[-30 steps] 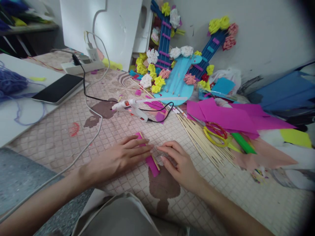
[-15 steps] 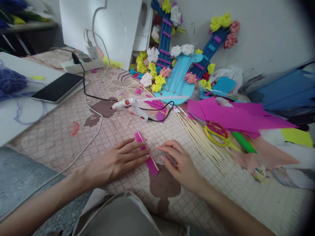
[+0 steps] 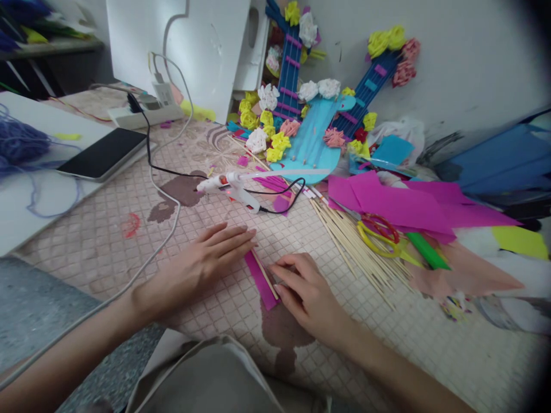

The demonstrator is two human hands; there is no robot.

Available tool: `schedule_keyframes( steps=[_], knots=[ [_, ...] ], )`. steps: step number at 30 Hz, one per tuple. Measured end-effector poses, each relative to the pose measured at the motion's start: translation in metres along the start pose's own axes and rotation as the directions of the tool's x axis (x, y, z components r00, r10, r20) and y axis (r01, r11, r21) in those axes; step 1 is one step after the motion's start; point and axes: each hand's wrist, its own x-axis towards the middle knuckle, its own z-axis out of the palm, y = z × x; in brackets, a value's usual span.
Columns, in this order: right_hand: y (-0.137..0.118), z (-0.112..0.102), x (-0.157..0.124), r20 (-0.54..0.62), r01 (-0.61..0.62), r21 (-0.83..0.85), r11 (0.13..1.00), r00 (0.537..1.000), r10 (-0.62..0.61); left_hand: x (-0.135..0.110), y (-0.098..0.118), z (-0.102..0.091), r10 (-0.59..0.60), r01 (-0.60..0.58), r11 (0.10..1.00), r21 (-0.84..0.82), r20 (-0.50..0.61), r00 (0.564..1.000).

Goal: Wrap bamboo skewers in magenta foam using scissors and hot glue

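A magenta paper strip point(image 3: 260, 287) lies slantwise on the table in front of me, with a thin wooden stick point(image 3: 264, 274) along its right side. My left hand point(image 3: 217, 252) rests flat, fingers stretched out, over the far end of both and hides that end. Close to the stick's near end is my right hand point(image 3: 305, 291), its fingers bent and a gap showing between thumb and forefinger. The thumb tip is beside the stick; I cannot tell whether it touches.
Beyond my hands lies a white glue gun point(image 3: 235, 186) with its cord. Bamboo sticks point(image 3: 357, 241), scissors point(image 3: 383, 238) and magenta paper point(image 3: 400, 201) are to the right. Paper-flowered guitar shapes point(image 3: 312, 137) lean at the back. A phone point(image 3: 103, 154) and grey cable point(image 3: 174, 221) are left.
My left hand has slid away from me toward the far end of the strip, uncovering its middle. My right hand has come nearer to the stick's near end.
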Motion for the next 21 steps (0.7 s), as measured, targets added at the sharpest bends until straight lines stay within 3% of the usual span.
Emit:
schedule_keyframes(
  steps=[5, 12, 21],
  knots=[
    [0.001, 0.001, -0.001, -0.028, -0.015, 0.003, 1.0, 0.999, 0.015, 0.004, -0.005, -0.001, 0.012, -0.012, 0.999, -0.03, 0.023, 1.0],
    [-0.006, 0.009, 0.003, -0.086, -0.05, -0.082, 0.995, 0.995, 0.043, 0.001, -0.005, -0.001, 0.012, -0.015, 0.999, -0.048, -0.047, 0.999],
    [-0.012, 0.01, 0.012, -0.076, -0.153, -0.159, 0.975, 0.987, 0.142, 0.015, -0.009, -0.004, -0.008, 0.004, 1.0, -0.025, -0.14, 0.99]
  ],
)
